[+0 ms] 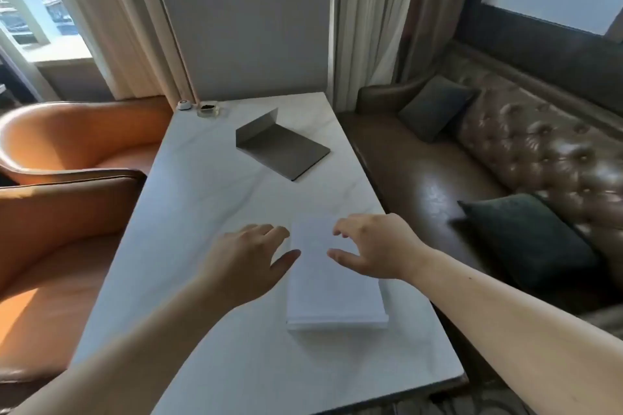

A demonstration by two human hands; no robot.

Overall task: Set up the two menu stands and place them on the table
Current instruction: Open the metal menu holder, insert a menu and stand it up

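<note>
A white menu stand [332, 293] lies flat on the white marble table [209, 212], near the front. My left hand [246, 263] hovers at its left far corner, fingers spread, holding nothing. My right hand [374, 246] hovers over its right far corner, fingers curled apart, also holding nothing. Farther back lies a grey menu stand [286, 152], flat with one short flap folded upward at its far end.
A small white call button [184, 105] and a glass ashtray [208, 108] sit at the table's far left corner. An orange armchair [67, 152] stands to the left, a brown tufted sofa [505, 152] with dark cushions [526, 242] to the right. Curtains hang behind.
</note>
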